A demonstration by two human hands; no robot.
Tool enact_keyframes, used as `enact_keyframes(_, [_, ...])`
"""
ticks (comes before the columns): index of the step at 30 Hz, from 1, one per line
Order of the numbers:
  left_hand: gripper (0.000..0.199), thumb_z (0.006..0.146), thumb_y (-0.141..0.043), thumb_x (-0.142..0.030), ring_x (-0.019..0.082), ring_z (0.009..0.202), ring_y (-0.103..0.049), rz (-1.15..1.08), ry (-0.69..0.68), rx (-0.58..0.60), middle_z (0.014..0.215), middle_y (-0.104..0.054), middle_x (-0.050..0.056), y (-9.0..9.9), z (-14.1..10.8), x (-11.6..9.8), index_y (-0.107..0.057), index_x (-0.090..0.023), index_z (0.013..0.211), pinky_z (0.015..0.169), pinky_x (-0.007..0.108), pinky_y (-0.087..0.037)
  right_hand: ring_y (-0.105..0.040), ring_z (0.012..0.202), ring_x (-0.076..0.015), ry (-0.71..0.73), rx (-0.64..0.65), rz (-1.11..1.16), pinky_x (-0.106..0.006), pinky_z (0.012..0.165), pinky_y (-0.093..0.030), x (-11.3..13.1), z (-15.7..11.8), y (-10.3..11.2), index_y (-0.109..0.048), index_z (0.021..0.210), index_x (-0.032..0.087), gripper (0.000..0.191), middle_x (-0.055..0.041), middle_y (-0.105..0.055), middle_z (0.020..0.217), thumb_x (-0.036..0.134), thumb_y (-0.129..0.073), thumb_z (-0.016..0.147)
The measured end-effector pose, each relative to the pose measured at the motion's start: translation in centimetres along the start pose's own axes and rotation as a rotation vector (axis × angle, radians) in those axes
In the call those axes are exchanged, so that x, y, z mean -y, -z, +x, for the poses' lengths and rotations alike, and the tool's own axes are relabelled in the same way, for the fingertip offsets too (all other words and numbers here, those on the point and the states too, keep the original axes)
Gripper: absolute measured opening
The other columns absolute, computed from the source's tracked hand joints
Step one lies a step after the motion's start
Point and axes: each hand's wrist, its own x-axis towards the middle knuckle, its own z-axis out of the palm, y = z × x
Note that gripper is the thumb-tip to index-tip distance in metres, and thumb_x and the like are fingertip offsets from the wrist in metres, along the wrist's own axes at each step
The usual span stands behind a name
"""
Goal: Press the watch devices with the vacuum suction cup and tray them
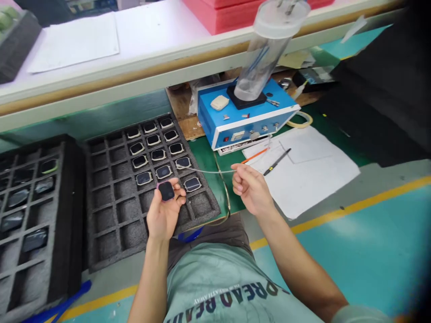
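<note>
In my left hand (pixel 164 217) a small squarish watch face (pixel 166 190) with a dark screen and a purplish edge is held between thumb and fingers. My right hand (pixel 252 187) pinches one end of a thin whitish cord (pixel 212 172). The cord stretches leftward over the grey foam tray (pixel 129 235), and its far end lies over a watch in the right column. Several pale-rimmed watches (pixel 158 154) with dark screens sit in the tray's compartments, just beyond my left hand.
Left stands a stack of dark foam trays (pixel 57 269) holding wrapped pieces. A blue box (pixel 242 123) carries a clear cylinder (pixel 256 67) behind the mat. White paper (pixel 313 166), a black pen (pixel 277 162) and a tape roll (pixel 305 120) lie to the right. A shelf edge (pixel 134 67) crosses above.
</note>
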Motion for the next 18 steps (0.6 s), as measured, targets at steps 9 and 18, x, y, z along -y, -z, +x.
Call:
enact_keyframes(9, [0.045, 0.088, -0.069, -0.044, 0.016, 0.086, -0.054, -0.066, -0.102, -0.004, 0.097, -0.057, 0.009, 0.0, -0.2, -0.5, -0.071, -0.013, 0.12, 0.076, 0.026, -0.052, -0.05, 0.048, -0.0102, -0.089, 0.164, -0.534, -0.022, 0.041, -0.037, 0.2, -1.2, 0.0, -0.071, 0.099, 0.014, 0.05, -0.0018, -0.065, 0.068, 0.056, -0.076, 0.071])
enact_keyframes(18, [0.045, 0.089, -0.067, -0.046, 0.016, 0.084, -0.053, -0.02, -0.066, 0.051, 0.101, -0.057, 0.008, 0.1, -0.7, 0.0, -0.068, -0.021, 0.126, 0.073, 0.027, -0.048, -0.065, 0.088, -0.038, 0.208, -0.665, -1.532, -0.053, 0.082, -0.048, 5.2, 4.8, 11.1, -0.067, 0.114, 0.015, 0.056, -0.0152, -0.071, 0.082, 0.057, -0.067, 0.078])
